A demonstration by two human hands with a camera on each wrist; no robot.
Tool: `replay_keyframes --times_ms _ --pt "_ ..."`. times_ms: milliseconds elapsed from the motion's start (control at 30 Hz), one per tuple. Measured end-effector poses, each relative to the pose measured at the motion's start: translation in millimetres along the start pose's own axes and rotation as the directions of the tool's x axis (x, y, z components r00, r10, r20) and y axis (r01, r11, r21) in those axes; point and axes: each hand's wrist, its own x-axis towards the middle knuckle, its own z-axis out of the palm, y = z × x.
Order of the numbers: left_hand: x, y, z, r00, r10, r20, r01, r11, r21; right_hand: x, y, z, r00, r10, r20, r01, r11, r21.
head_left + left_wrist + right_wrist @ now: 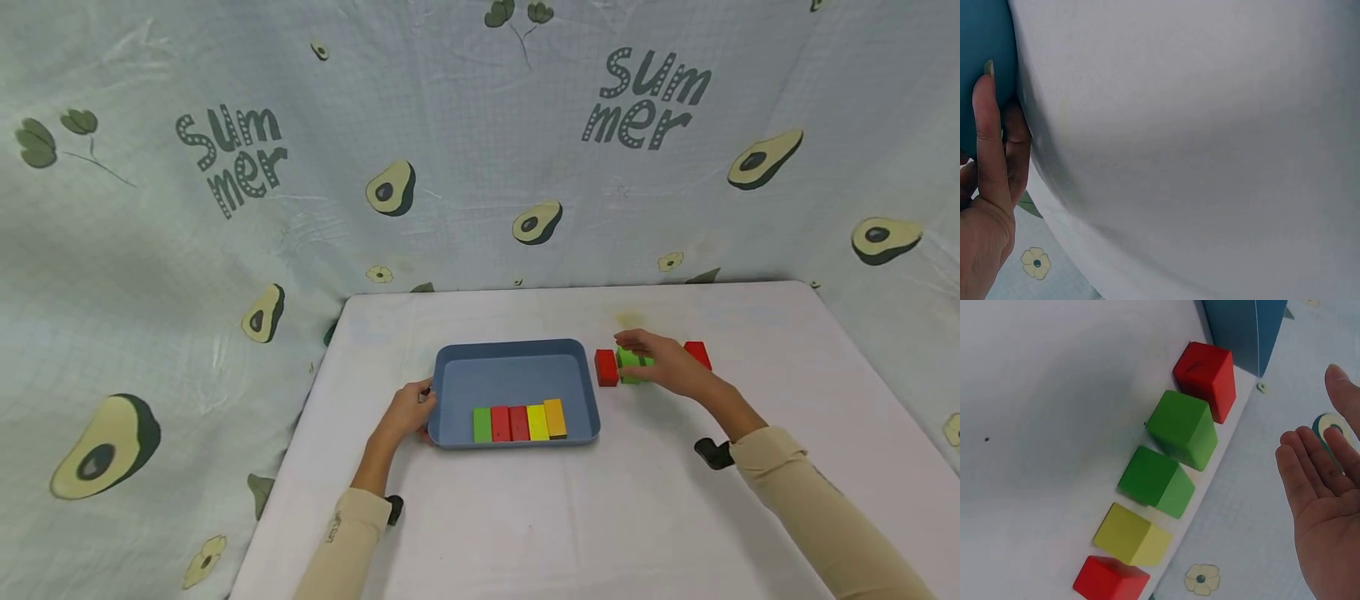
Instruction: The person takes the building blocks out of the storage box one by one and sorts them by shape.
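Note:
A blue-grey tray [512,376] lies on the table with a row of coloured blocks along its near side: a green block [482,425], two red blocks [500,423], a yellow block [537,422] and an orange-yellow block [555,418]. My left hand [411,408] holds the tray at its left edge; the left wrist view shows fingers [990,137] against its outer wall. Right of the tray, my right hand [663,362] hovers over loose blocks, fingers extended and apart from them. In the right wrist view, a red block [1207,375], two green blocks [1179,425], a yellow block [1129,534] and another red block [1110,578] form a line.
A white cloth covers the table [480,517]. Behind it hangs a pale curtain [465,125] printed with avocados and lettering. Black straps with small dark mounts [714,453] sit at the wrists.

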Motion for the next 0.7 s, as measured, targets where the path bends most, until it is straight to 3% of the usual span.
replay_keyframes --times_ms 267,700 --pt "1.4 -1.3 -0.7 1.000 0.014 -0.003 -0.014 1.000 0.006 5.1 -10 12 0.999 -0.016 0.039 0.015 0.999 0.029" --pt "1.1 -0.9 -0.3 1.000 0.007 -0.002 -0.007 1.000 0.004 9.1 -28 27 0.997 -0.018 0.078 0.021 0.999 -0.035"
